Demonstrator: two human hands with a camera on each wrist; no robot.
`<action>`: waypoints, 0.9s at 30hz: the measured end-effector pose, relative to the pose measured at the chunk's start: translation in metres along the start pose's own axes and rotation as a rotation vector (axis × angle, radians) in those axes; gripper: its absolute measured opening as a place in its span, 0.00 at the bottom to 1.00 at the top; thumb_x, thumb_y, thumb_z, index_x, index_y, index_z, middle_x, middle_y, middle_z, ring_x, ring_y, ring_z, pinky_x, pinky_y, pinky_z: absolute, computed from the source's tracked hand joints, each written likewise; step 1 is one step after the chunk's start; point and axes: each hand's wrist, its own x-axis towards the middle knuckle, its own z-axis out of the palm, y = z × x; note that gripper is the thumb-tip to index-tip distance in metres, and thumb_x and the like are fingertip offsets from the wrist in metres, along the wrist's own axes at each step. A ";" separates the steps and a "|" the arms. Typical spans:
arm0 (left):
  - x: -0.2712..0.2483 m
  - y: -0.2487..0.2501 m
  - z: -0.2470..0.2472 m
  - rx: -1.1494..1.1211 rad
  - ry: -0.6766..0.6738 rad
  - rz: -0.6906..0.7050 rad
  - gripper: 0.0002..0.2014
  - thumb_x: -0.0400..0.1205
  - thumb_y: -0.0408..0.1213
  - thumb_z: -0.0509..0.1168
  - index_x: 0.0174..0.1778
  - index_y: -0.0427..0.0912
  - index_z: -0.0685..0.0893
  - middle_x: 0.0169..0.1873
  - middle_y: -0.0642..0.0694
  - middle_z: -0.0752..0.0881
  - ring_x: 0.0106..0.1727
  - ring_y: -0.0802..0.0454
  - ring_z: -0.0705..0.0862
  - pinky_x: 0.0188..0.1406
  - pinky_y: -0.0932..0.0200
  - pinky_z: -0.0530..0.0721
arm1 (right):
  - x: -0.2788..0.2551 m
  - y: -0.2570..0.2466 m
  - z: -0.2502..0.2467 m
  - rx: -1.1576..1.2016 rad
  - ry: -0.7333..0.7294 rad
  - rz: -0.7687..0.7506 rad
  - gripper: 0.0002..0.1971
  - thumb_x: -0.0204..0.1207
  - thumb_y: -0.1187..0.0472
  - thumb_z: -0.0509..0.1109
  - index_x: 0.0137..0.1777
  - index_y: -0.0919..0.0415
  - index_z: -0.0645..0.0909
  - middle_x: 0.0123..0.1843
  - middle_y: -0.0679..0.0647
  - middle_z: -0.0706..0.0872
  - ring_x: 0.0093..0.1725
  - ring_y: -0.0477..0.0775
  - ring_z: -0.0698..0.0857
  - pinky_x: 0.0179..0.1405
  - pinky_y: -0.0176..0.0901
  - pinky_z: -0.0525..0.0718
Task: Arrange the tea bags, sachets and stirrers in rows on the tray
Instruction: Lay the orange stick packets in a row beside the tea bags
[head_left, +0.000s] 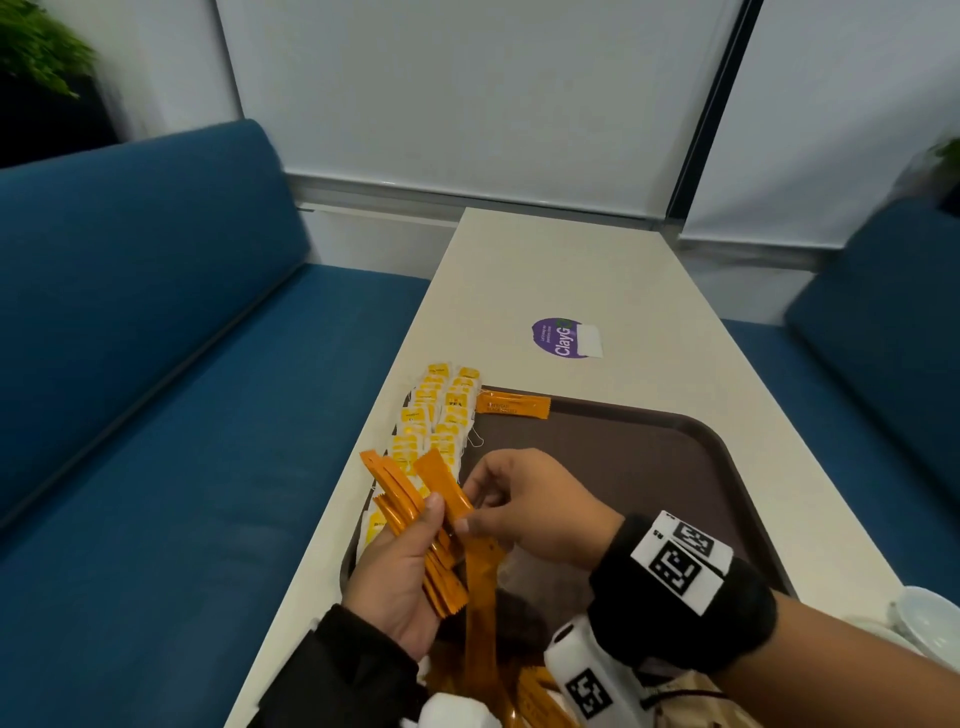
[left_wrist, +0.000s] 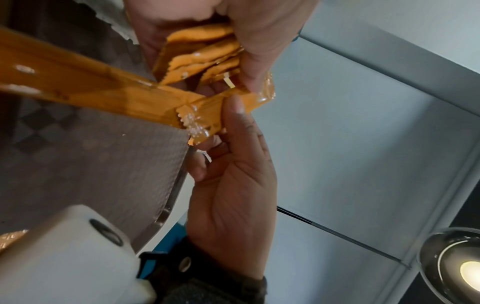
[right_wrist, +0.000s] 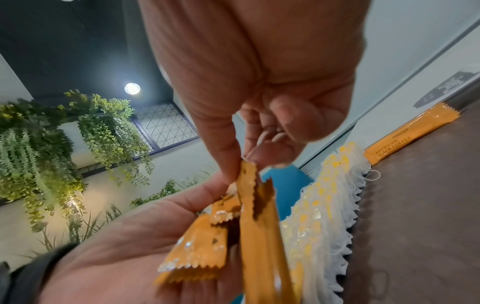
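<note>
The left hand (head_left: 400, 577) is gripping a fanned bundle of orange sachets (head_left: 415, 512) above the near-left corner of the brown tray (head_left: 675, 457). The right hand (head_left: 535, 501) is pinching the top end of one sachet strip (head_left: 480, 597). Tea bags (head_left: 436, 415) are lying in two rows along the tray's left edge. One single sachet (head_left: 513, 404) is lying at the tray's far-left corner.

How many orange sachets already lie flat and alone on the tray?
1. One sachet lies at the tray's far edge, beside the tea bags. The others are a bunch in the left hand, one pinched by the right hand.
</note>
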 end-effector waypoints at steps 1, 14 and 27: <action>0.001 -0.001 -0.001 0.004 0.010 0.005 0.17 0.82 0.43 0.60 0.65 0.41 0.81 0.53 0.35 0.89 0.55 0.34 0.86 0.60 0.36 0.81 | 0.000 0.000 -0.001 0.003 0.013 -0.006 0.08 0.72 0.63 0.77 0.45 0.56 0.80 0.41 0.57 0.85 0.32 0.47 0.82 0.31 0.35 0.83; 0.007 -0.010 0.016 -0.094 0.043 0.007 0.20 0.83 0.39 0.59 0.71 0.39 0.76 0.59 0.34 0.85 0.57 0.35 0.84 0.55 0.38 0.82 | 0.003 0.009 0.007 0.088 0.064 0.023 0.06 0.76 0.65 0.72 0.47 0.59 0.76 0.33 0.52 0.79 0.21 0.41 0.78 0.18 0.29 0.76; 0.019 -0.005 0.022 -0.137 0.108 0.096 0.27 0.77 0.58 0.58 0.59 0.39 0.83 0.37 0.39 0.87 0.24 0.49 0.82 0.21 0.59 0.81 | 0.004 -0.010 0.020 0.278 0.197 0.043 0.04 0.83 0.56 0.63 0.49 0.55 0.72 0.51 0.64 0.83 0.29 0.52 0.81 0.22 0.41 0.82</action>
